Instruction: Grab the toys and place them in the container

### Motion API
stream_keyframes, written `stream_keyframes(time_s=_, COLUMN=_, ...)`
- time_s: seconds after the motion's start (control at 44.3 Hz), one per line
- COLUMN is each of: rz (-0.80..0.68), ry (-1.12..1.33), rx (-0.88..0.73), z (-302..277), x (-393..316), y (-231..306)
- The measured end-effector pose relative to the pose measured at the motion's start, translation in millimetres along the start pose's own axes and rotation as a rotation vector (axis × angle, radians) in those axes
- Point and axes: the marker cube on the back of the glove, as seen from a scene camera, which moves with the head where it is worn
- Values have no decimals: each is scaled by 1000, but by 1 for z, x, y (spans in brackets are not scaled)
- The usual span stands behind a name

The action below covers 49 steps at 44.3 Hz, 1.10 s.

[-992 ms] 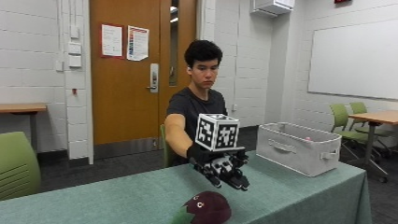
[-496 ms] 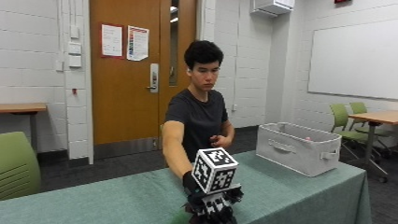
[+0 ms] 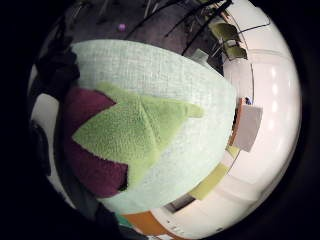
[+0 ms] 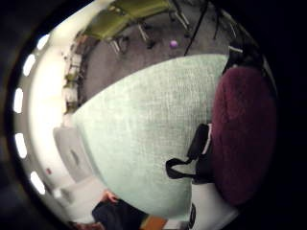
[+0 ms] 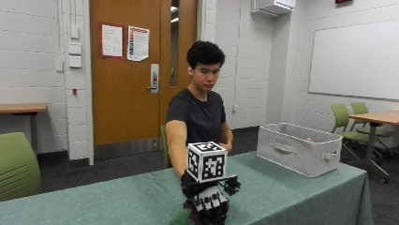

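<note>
Outside view: a long bench (image 5: 299,197) draped in pale green cloth fills the lower part of the scene, with a person seated behind it. Toward the right end, well apart from the hand, stands a grey fabric container (image 5: 299,147), open at the top. At the near edge the person's gloved right hand (image 5: 209,204) reaches down, fingers pointing to the cloth. Under it, mostly hidden in this view, lies the toy (image 3: 120,140), a plush piece in maroon with a green leaf-shaped part, resting on the bench close against the palm, as both palm views show. Whether the fingers are grasping the toy or only resting over it cannot be told.

Judged from here, the main risk is a poor hold: the plush is soft and rounded, so it could slide out on lifting, or drop short of the container during the long carry.
</note>
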Motion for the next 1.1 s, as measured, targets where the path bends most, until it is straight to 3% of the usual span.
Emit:
stream_keyframes(time_s=0.135, rz=38, ry=27, rx=99, z=-10, x=-2, y=4)
stream_keyframes(time_s=0.451, rz=-14, ry=-31, rx=-2, z=-26, x=-28, y=37)
stream_keyframes(time_s=0.879, rz=-179, ry=-78, rx=143, z=-149, x=-128, y=104)
stream_keyframes(time_s=1.105, rz=-326, ry=-81, rx=234, z=-225, x=-231, y=142)
